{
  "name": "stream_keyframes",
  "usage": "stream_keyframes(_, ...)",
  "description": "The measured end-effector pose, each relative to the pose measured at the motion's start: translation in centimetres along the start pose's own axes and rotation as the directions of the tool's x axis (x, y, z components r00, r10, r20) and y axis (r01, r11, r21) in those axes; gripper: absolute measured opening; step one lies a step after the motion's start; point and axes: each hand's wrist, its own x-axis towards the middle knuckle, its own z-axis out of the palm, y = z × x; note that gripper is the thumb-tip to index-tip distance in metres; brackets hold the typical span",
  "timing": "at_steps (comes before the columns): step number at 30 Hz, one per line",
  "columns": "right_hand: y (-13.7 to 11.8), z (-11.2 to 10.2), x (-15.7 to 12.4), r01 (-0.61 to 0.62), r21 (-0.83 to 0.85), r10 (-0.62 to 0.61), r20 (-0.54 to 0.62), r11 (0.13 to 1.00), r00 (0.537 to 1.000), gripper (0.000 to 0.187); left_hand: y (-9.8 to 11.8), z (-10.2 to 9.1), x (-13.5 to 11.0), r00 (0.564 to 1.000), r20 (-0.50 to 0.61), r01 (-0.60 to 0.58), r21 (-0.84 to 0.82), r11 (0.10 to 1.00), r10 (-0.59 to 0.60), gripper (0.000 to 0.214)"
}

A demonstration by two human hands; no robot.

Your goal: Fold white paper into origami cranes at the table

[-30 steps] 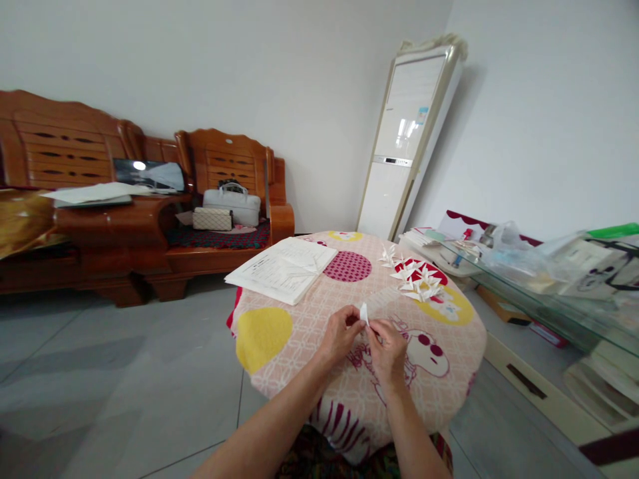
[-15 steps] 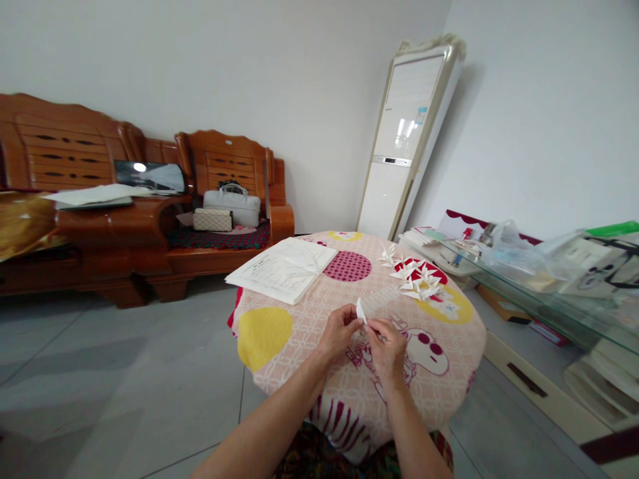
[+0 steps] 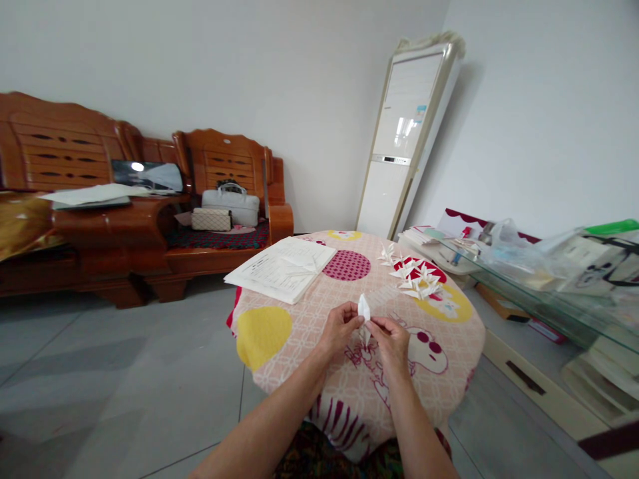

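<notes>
Between my two hands is a small piece of folded white paper (image 3: 364, 308), its narrow point facing up. My left hand (image 3: 342, 326) pinches its left side between thumb and fingers. On the other side, my right hand (image 3: 390, 338) grips the lower right edge with thumb and forefinger. Both hands hover close over the patterned tablecloth (image 3: 309, 346). Several folded white paper cranes (image 3: 417, 276) lie grouped beyond my right hand. Past my left hand rests an open booklet (image 3: 284, 266) with printed pages.
To the right stands a glass-topped cabinet (image 3: 539, 306) with plastic bags and papers on it. Wooden armchairs (image 3: 224, 159) line the left wall, one holding a grey handbag (image 3: 239, 206). A tall white air conditioner (image 3: 394, 140) fills the back corner.
The folded paper has turned so its narrow point stands more upright and a wider face shows. My right hand has shifted slightly to the right, with its fingers repositioned on the paper.
</notes>
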Motion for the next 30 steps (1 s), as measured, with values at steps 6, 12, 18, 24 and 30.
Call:
stream_keyframes(6, 0.1, 0.1, 0.1, -0.055, 0.063, 0.053, 0.018, 0.997, 0.998, 0.019, 0.0, 0.0, 0.0, 1.000, -0.013, -0.008, -0.013, 1.000, 0.008, 0.020)
stream_keyframes(12, -0.2, 0.1, 0.1, -0.150, 0.224, 0.141, 0.056, 0.963, 0.988, 0.019, 0.2, 0.1, 0.0, 0.999, 0.008, 0.033, -0.024, 0.999, -0.033, 0.019)
stream_keyframes(18, 0.5, -0.1, 0.4, -0.214, 0.302, 0.199, 0.078, 0.929, 0.977, 0.017, 0.2, 0.2, -0.2, 0.990, 0.027, 0.141, -0.012, 0.990, -0.140, 0.024)
stream_keyframes(24, 0.8, -0.1, 0.4, -0.281, 0.318, 0.254, 0.124, 0.906, 0.959, 0.016, -0.7, 0.3, -0.5, 0.962, 0.017, 0.271, -0.061, 0.961, -0.271, 0.026)
stream_keyframes(30, 0.9, -0.2, 0.4, -0.304, 0.275, 0.267, 0.165, 0.912, 0.949, 0.020, -1.0, -0.1, -0.5, 0.953, 0.037, 0.303, -0.129, 0.944, -0.301, 0.038)
